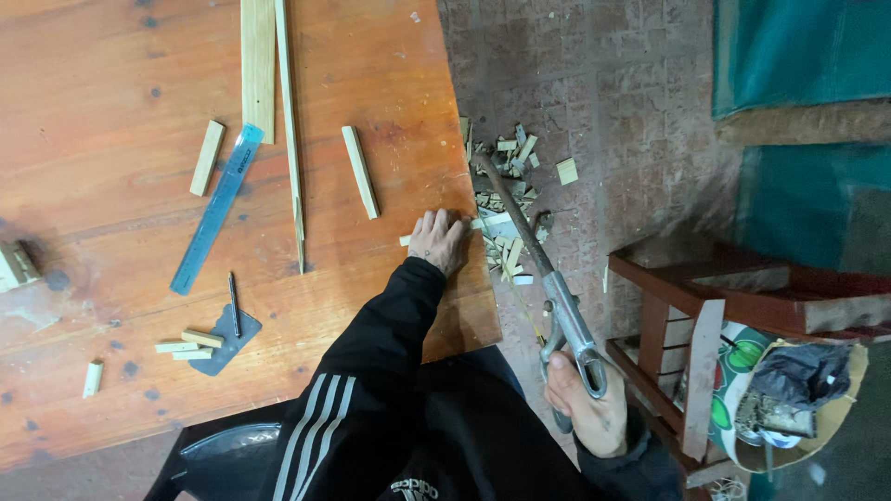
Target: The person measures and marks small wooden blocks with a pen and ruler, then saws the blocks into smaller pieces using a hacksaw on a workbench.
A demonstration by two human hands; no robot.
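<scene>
— Left hand (pixel 438 239)?
— Flat on the desk (pixel 111 74) at its right edge, fingers spread, pressing down a thin pale wooden strip (pixel 481 224) that pokes out past the edge. No closed grip there (just weight from the palm and fingers).
— Right hand (pixel 587 405)?
— Off the desk, low at the right, grip closed around the looped metal handle of a hacksaw (pixel 543 269). Long frame running up and to the left from that hand, far end reaching the jutting strip beside the desk edge. Cannot tell whether the blade touches the wood.
— Below the cut?
— A heap of small wood offcuts (pixel 509 199) on the tiled floor (pixel 631 111), right against the desk's side.
— On the desk itself?
— A short wood piece (pixel 360 172) just above the left hand. Further left, a long plank (pixel 258 65) with a thin pointed strip (pixel 290 139) beside it, both running up out of view. A blue ruler (pixel 216 210) lying slanted, a short block (pixel 207 158) next to its upper end. Nearer the body, a dark pen (pixel 234 303) and three little sticks (pixel 190 345) resting on a grey scrap of sheet (pixel 227 351).
— Right side of the view?
— A red-brown wooden chair frame (pixel 733 292), a crumpled bag (pixel 803 376) tucked in it.
</scene>
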